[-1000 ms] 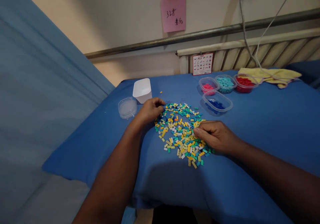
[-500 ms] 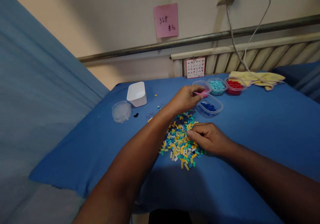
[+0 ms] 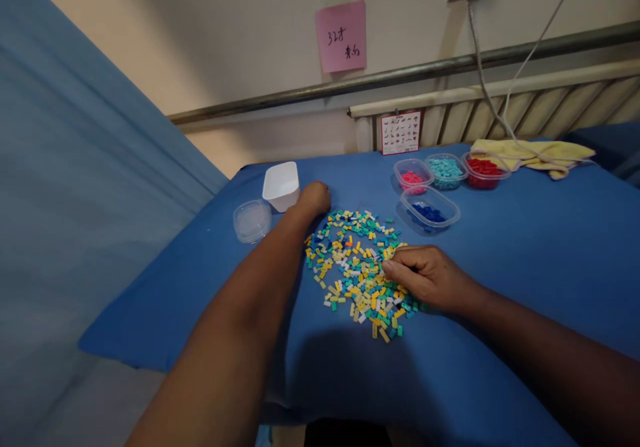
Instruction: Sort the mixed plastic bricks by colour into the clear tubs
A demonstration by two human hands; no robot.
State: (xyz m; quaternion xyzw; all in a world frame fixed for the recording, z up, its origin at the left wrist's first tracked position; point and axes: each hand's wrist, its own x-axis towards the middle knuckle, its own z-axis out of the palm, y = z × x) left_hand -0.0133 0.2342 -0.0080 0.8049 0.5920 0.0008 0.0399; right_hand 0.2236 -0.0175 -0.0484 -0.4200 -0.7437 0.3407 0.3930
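Observation:
A loose pile of small toy building bricks (image 3: 357, 260), mostly yellow, cream, green, teal and white, is spread over the blue cloth. My right hand (image 3: 425, 275) rests at the right edge of the pile, thumb pressed against curled fingers; what it holds, if anything, is hidden. Beyond the pile's far left side, my left hand (image 3: 315, 198) is curled with its knuckles up, right beside a white tub (image 3: 281, 190). Its fingertips are turned down out of sight, so their contents cannot be seen.
Clear tubs stand at the back right: pink bricks (image 3: 413, 178), turquoise bricks (image 3: 446, 167), red bricks (image 3: 483, 168) and dark blue bricks (image 3: 427, 213). A clear lid-like container (image 3: 253, 221) lies left of the white tub. A yellow cloth (image 3: 533, 156) lies by the radiator (image 3: 530, 97); a curtain (image 3: 90, 167) hangs left.
My left hand has moved left from the pink-brick tub to beside the white tub, uncovering the pile's far part. My right hand stays at the pile, still closed. The view has shifted slightly.

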